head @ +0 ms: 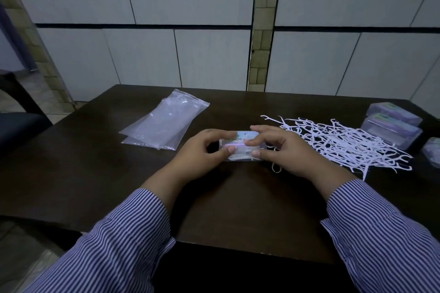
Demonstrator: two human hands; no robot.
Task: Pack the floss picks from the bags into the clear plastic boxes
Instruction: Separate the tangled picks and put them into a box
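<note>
Mid dark wooden desk (95, 173), left hand (202, 150) and right hand (283, 150) fingers both grip a small clear plastic box (240, 147) holding white floss picks.

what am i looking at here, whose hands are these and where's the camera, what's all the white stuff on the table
There is no machine here: a person wears a camera on the head, so the single picture looks forward and down at their own arms in striped sleeves. The left hand and right hand together hold a small clear plastic box with white floss picks inside, just over the dark table. The white tangle to the right is a pile of loose floss picks. Beyond it, at the table's right edge, stand more clear boxes. To the left lie emptied clear plastic bags.
</note>
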